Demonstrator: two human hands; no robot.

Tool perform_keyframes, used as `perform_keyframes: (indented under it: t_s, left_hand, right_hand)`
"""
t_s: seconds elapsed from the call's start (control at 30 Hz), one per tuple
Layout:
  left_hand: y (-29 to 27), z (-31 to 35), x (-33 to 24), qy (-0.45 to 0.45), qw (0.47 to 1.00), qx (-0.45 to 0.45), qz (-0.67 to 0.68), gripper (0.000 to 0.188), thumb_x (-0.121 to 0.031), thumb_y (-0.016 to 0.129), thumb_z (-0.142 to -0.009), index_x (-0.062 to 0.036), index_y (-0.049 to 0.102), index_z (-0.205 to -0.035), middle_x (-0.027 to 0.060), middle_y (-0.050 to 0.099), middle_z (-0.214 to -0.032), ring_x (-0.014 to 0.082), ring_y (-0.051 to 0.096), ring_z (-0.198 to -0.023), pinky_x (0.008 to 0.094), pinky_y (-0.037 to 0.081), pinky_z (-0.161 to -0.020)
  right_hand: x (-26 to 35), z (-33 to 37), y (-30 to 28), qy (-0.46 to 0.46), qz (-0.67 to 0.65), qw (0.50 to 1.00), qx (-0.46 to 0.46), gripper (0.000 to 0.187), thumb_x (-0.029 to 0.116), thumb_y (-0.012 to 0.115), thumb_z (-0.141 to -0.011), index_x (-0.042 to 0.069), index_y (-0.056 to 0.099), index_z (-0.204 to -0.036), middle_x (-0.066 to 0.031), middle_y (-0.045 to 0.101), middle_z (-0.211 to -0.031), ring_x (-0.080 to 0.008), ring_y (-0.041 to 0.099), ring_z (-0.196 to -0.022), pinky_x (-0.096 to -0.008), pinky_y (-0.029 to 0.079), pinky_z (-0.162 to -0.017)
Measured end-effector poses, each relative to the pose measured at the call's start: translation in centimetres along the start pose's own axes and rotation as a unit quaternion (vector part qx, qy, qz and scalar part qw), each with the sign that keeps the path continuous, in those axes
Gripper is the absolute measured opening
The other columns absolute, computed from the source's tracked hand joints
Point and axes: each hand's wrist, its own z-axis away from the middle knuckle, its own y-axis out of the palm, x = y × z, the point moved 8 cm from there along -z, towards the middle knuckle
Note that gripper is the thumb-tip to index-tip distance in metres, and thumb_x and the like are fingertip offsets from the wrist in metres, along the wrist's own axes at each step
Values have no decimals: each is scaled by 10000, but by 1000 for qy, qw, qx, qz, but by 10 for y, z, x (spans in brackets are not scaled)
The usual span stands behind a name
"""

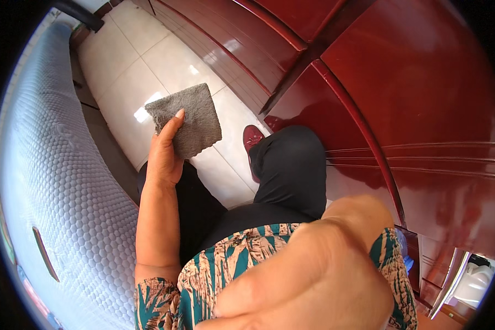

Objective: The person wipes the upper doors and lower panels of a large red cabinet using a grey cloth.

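Note:
My left hand [168,146] pinches a folded grey cleaning cloth [195,118], its thumb lying on top and the other fingers underneath. The cloth is roughly square with a ragged lower edge, held out over the floor. My right hand [319,269] is raised very close to the camera, large and slightly blurred in front of my patterned shirt. Its back and wrist show, but the fingers cannot be made out, nor whether they hold anything.
A glossy dark red wooden cabinet [423,82] runs along the right side. To the left is a bed with a pale blue quilted cover [60,165]. Pale floor tiles [154,60] lie between them. A white plastic container [474,283] stands at the lower right.

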Motion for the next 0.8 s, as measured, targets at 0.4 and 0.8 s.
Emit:
perform_keyframes:
  t_s: [0.4,0.8]
  left_hand:
    - [23,22,-6,53,997,42,41,449,-341,599,-909,-8,533,-1203,82,612,-1087,196,601,-977,349,501,-828]
    - [71,7,1,106,991,51,-68,371,-339,584,-942,-15,585,-1123,25,598,-1020,122,534,-946,282,431,-855]
  right_hand:
    - [-130,178,71,286,79,832,468,198,83,551,-796,77,649,-967,-84,646,-960,-278,639,-830,-392,495,-730]
    - [-252,201,71,433,152,798,392,239,129,491,-830,24,651,-974,-218,659,-957,-372,632,-935,-463,498,-798]
